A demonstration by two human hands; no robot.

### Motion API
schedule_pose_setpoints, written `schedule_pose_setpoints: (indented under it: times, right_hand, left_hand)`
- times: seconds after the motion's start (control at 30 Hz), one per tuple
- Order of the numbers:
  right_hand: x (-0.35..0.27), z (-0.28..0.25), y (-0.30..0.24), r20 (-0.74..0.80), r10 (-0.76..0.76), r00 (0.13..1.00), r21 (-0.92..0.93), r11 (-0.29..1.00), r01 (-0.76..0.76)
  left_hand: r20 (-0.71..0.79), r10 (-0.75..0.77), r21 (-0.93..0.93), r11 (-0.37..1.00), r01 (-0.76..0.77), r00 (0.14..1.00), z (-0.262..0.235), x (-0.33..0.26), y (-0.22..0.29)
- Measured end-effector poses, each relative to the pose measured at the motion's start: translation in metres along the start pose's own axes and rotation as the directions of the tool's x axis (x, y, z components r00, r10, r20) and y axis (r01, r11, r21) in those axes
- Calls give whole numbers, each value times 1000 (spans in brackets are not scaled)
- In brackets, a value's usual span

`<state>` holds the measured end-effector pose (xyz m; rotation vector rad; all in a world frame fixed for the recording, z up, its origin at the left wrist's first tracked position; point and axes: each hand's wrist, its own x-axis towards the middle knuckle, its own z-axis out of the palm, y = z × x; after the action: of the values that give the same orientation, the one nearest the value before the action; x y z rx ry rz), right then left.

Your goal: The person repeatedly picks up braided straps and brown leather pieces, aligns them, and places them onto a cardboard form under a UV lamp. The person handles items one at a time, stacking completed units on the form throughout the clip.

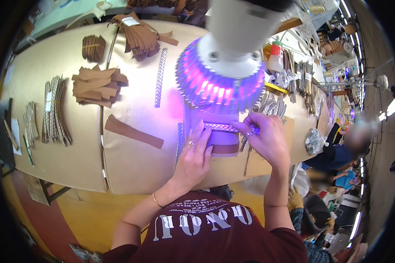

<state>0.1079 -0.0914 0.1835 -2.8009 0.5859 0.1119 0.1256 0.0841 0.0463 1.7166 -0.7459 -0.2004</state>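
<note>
A narrow braided strip (224, 127) lies crosswise on a flat piece, under purple light. Stretched fingers of my left hand (195, 153) rest at the strip's left end. My right hand (267, 138) pinches its right part between thumb and fingers. Just below the strip, a brown leather band (225, 149) runs across the same flat piece. Left of my left hand lies another braided strip (179, 138), and a longer one (161, 78) is farther up the table. A loose brown leather strip (134, 131) lies to the left.
A large white lamp (239, 48) with a finned rim hangs over the work spot. Brown leather strips (98, 85) are piled on the gold-coloured table (131, 171), beside bundled braided strips (55, 109). A bottle (275, 55) stands at the back right. Other people are at the right.
</note>
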Motion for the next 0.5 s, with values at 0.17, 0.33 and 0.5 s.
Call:
schedule_pose_setpoints:
  times: [0.17, 0.33, 0.5]
  right_hand:
    - [-2, 9, 15, -13, 9, 1000, 41, 999, -8]
    - [-9, 20, 46, 57, 183, 982, 255, 948, -191]
    - [-17, 29, 79, 227, 197, 954, 559, 776, -293]
  left_hand:
    - [16, 13, 83, 996, -14, 1000, -1, 1, 3]
    - [32, 8, 143, 990, -13, 999, -2, 3, 7]
    - [76, -53, 193, 980, 38, 996, -5, 4, 17]
